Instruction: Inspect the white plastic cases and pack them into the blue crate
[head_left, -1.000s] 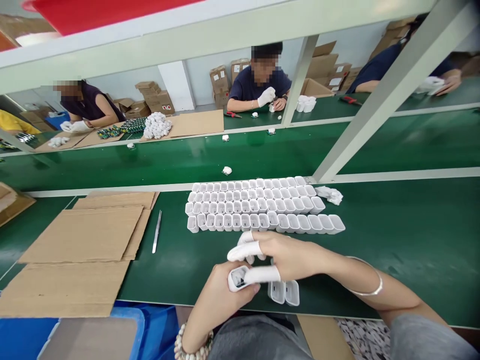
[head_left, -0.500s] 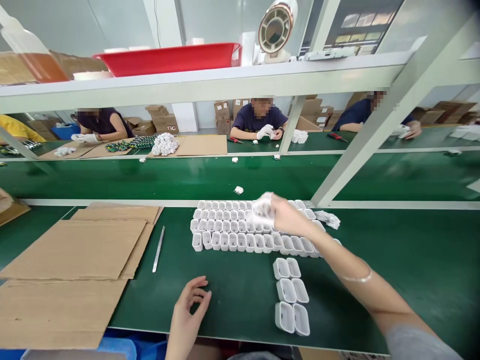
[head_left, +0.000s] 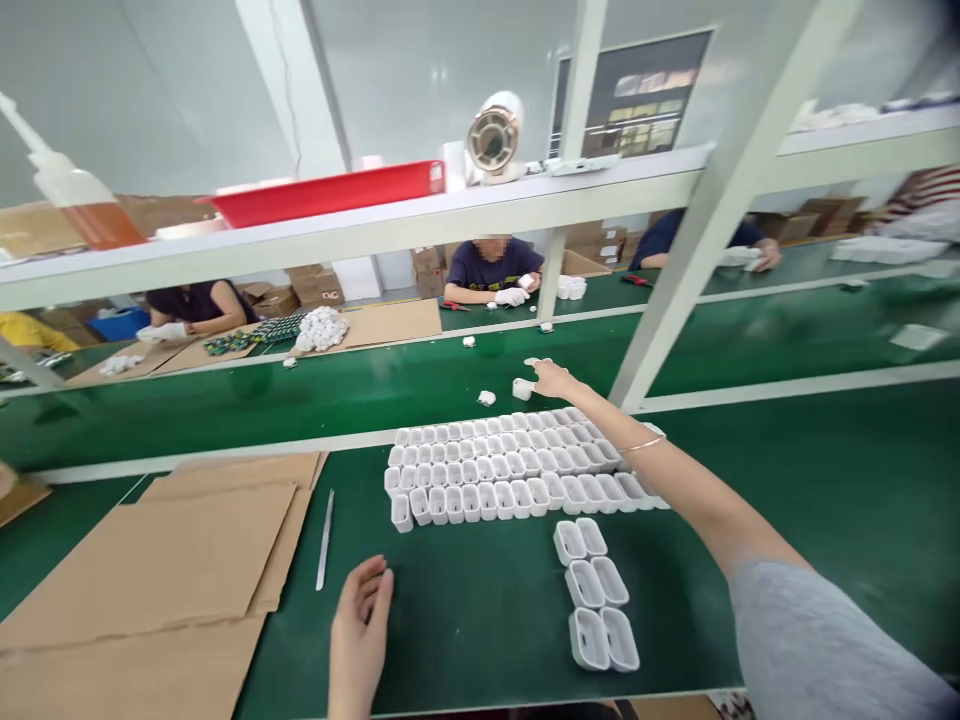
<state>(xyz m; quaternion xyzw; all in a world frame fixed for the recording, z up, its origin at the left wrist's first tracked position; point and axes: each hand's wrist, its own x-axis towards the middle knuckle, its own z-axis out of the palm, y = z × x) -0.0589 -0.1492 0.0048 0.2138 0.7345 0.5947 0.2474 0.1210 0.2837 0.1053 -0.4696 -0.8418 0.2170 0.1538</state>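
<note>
My right hand reaches out over the green conveyor belt, fingers stretched apart, with white covers on some fingertips. A small white plastic case is on the belt right at its thumb; whether they touch I cannot tell. Left of that case lies a small white part. My left hand hovers near the front of the bench, fingers loosely curled and apart from the thumb, holding nothing. Between the hands, open white plastic cases stand in several close rows. A smaller group of white cases stands nearer me in pairs.
Tweezers lie beside flat cardboard sheets at left. A slanted frame post rises right of my right hand. Overhead, a shelf carries a red tray and a fan. Co-workers sit across the belt.
My right hand has moved forward from above the case rows to over the belt, where a white case now shows at its fingers. The left hand shifted slightly left; the view has turned.
</note>
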